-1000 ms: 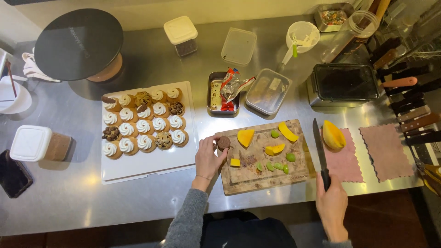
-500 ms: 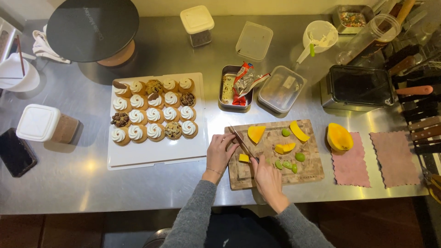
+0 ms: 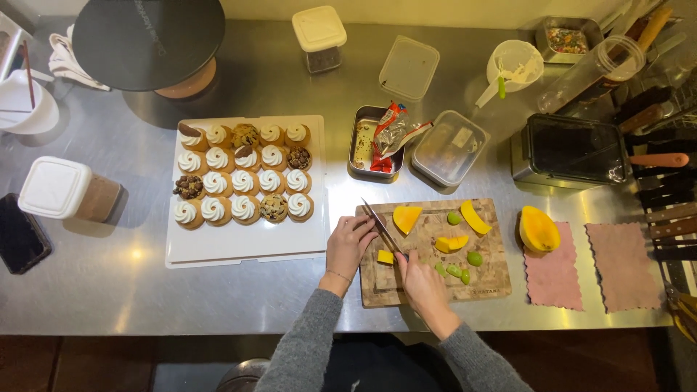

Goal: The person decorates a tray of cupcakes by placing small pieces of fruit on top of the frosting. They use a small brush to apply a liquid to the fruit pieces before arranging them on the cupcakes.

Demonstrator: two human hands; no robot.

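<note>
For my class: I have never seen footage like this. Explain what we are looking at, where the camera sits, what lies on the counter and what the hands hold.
There is no machine here, just a person working with two bare hands. The single picture comes from a camera worn on the person's head, looking straight down at a steel counter. The right hand holds a dark-handled knife, its blade angled over a wooden cutting board. The left hand rests at the board's left edge beside a small yellow fruit cube. More yellow fruit slices and small green fruit pieces lie on the board. To the left, a white tray carries rows of cream-topped cupcakes. To the right, a cut yellow fruit half sits on a pink cloth.
</note>
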